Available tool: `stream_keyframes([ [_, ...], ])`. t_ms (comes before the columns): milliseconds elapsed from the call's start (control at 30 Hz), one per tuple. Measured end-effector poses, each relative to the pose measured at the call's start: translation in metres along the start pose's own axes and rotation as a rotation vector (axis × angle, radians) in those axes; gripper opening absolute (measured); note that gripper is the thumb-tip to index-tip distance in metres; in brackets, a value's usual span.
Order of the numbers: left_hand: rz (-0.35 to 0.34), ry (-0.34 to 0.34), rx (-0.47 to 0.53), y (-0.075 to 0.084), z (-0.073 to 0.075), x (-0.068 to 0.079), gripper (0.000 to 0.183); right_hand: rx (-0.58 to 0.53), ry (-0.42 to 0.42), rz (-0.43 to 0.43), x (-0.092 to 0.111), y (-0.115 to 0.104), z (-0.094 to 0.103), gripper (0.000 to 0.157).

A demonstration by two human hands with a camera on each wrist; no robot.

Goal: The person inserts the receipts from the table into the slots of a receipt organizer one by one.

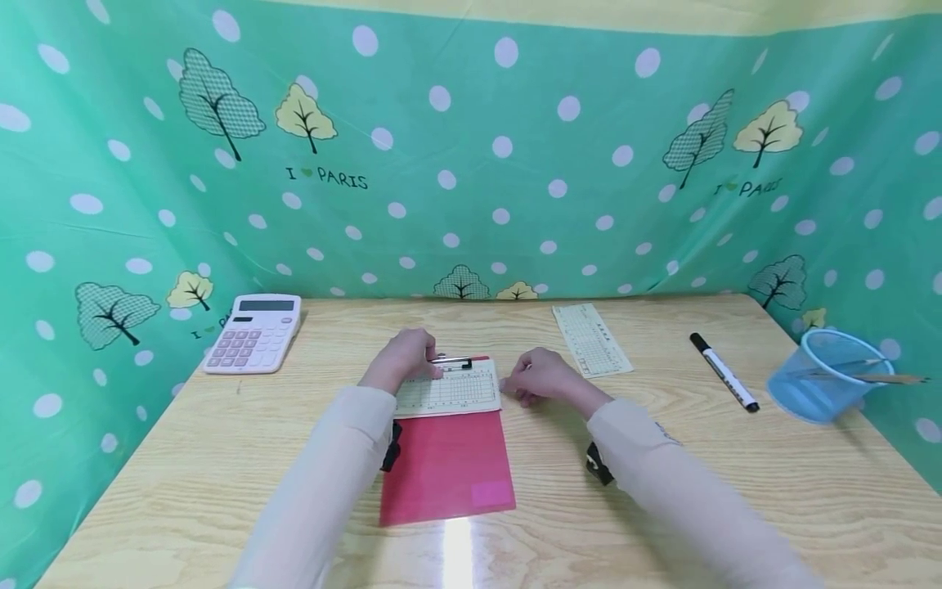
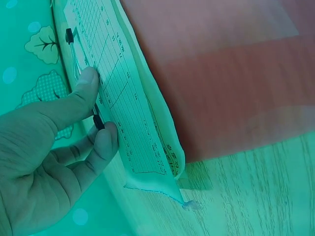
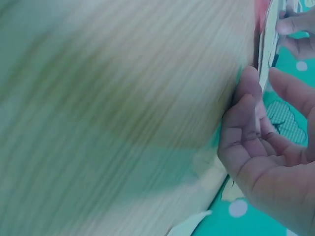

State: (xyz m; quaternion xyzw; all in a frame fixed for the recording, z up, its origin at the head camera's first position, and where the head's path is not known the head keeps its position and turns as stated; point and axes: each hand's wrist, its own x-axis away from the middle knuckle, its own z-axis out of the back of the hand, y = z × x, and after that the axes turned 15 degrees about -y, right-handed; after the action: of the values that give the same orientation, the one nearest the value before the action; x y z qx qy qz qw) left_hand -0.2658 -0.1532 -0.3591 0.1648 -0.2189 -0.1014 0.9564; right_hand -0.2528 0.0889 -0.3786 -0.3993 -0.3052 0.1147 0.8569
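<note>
A red clipboard (image 1: 449, 466) lies on the table. A small stack of printed paper forms (image 1: 464, 393) covers its top end, under a metal clip (image 1: 452, 361) with black ends. Over the clip, my left hand (image 1: 405, 357) pinches it between thumb and fingers. The left wrist view shows the thumb (image 2: 86, 83) on the clip's bar and the forms' near edges (image 2: 157, 113) slightly spread. At the forms' right edge, my right hand (image 1: 543, 376) has its fingers curled. In the right wrist view its thumb and forefinger (image 3: 250, 81) stand on either side of that edge.
A separate printed form (image 1: 592, 339) lies at the back right. Right of it are a black-capped white marker (image 1: 724, 372) and a tilted blue mesh cup (image 1: 809, 384) holding pencils (image 1: 876, 378). A pink calculator (image 1: 253, 335) sits back left. A green curtain (image 1: 471, 164) hangs behind the table.
</note>
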Motion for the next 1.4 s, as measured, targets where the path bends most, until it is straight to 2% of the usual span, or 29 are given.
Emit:
stream_keyframes([
  [167, -0.003, 0.000, 0.020, 0.000, 0.000, 0.000, 0.025, 0.047, 0.051, 0.089, 0.012, 0.017, 0.016, 0.021],
  [333, 0.000, 0.000, 0.019, 0.000, -0.001, 0.000, 0.024, 0.102, 0.165, 0.154, 0.024, 0.038, 0.040, 0.021],
  [467, -0.009, -0.002, 0.014, 0.000, -0.001, 0.000, 0.025, 0.145, 0.261, 0.096, 0.033, 0.057, 0.058, 0.029],
  [633, -0.023, -0.003, 0.022, 0.000, -0.001, 0.000, 0.027, 0.188, 0.333, -0.036, 0.043, 0.076, 0.073, 0.054],
  [800, -0.014, -0.007, 0.028, 0.000, -0.001, 0.000, 0.025, 0.235, 0.322, -0.136, 0.045, 0.089, 0.077, 0.078],
  [933, -0.010, -0.012, 0.029, -0.002, -0.001, 0.001, 0.026, 0.261, 0.307, -0.171, 0.042, 0.094, 0.076, 0.087],
  [1233, -0.004, -0.015, 0.033, -0.003, -0.002, 0.000, 0.024, 0.236, 0.267, -0.212, 0.042, 0.083, 0.077, 0.085],
  [1400, -0.013, -0.009, 0.038, -0.002, -0.002, 0.001, 0.025, 0.252, 0.231, -0.273, 0.041, 0.078, 0.082, 0.081],
])
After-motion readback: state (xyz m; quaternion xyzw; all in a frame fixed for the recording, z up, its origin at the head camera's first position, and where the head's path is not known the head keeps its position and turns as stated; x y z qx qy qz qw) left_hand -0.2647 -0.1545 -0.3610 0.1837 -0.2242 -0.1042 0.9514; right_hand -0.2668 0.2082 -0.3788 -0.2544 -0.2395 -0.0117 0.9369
